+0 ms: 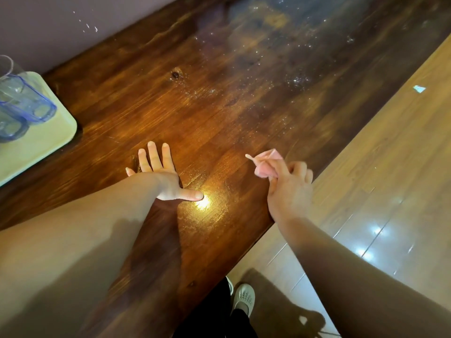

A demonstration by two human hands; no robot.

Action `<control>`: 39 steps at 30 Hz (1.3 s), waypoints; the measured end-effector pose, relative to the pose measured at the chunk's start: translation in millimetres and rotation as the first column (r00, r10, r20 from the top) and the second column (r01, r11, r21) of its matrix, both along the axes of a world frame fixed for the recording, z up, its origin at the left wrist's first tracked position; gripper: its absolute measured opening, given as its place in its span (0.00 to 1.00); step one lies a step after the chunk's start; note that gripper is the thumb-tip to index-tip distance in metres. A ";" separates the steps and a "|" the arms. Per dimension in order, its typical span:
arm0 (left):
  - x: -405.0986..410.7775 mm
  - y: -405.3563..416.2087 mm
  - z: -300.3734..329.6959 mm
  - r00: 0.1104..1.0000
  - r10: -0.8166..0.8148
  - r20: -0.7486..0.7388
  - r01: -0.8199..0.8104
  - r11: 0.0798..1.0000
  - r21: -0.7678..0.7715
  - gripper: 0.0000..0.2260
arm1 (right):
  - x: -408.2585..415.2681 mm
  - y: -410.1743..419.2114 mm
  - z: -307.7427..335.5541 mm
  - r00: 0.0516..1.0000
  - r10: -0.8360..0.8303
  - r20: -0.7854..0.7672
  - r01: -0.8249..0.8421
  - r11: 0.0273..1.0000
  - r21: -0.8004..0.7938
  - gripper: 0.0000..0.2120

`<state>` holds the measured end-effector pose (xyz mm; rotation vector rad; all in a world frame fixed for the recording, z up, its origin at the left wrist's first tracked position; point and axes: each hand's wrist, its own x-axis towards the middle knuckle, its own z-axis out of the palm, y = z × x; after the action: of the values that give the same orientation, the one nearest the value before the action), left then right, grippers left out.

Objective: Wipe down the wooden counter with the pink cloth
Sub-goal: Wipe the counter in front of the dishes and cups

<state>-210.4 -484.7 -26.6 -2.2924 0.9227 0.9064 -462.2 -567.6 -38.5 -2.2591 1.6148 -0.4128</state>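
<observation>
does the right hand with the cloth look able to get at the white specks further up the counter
Probably yes: the right hand grips the pink cloth, and nothing stands on the counter before the specks.

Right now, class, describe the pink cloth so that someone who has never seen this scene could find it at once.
Start at the dark wooden counter that runs beside the paler floor. At its floor-side edge, the right hand grips the pink cloth, bunched small. It is the only pink thing; the left hand lies flat and holds nothing.

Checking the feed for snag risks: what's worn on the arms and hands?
Nothing is visible: the left hand and right hand are bare, without gloves, rings or watch. Both forearms are bare as far as the frame shows, with no sleeves.
</observation>
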 end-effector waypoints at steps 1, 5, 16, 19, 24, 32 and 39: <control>-2.8 1.7 3.6 0.999 0.044 -0.025 -0.045 0.999 -0.016 0.74 | -4.2 15.1 -1.9 1.000 0.015 0.008 -0.015 1.000 -0.023 0.20; -14.8 17.5 6.0 0.995 0.097 -0.037 -0.103 0.958 -0.269 0.70 | -28.0 50.6 -2.8 0.990 0.138 0.015 -0.138 0.990 -0.005 0.18; -90.5 -1.9 -15.4 0.941 -0.328 -0.079 0.297 0.916 -0.271 0.58 | -31.5 69.1 -2.1 0.994 0.056 0.094 -0.064 0.994 0.087 0.20; -86.4 -7.6 -14.1 0.934 -0.337 -0.121 0.321 0.938 -0.129 0.66 | -33.9 35.6 -5.0 0.986 -0.089 0.139 0.067 0.986 0.154 0.18; -93.2 -16.0 -8.6 0.943 -0.316 -0.102 0.318 0.948 -0.002 0.68 | -30.3 64.9 -4.6 0.969 -0.170 0.178 0.138 0.974 0.180 0.18; -93.6 -16.3 -5.2 0.941 -0.322 -0.101 0.328 0.944 0.048 0.67 | -38.7 24.9 -12.3 0.860 -0.389 0.330 0.294 0.907 0.301 0.17; -94.7 -15.5 -2.7 0.938 -0.330 -0.108 0.336 0.941 0.045 0.67 | -40.0 105.8 -14.9 0.497 -0.637 0.590 0.106 0.719 0.687 0.21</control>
<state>-305.1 -500.2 -29.3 -1.9700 1.2610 0.8893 -502.2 -461.9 -53.3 -0.9329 1.4217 -0.7945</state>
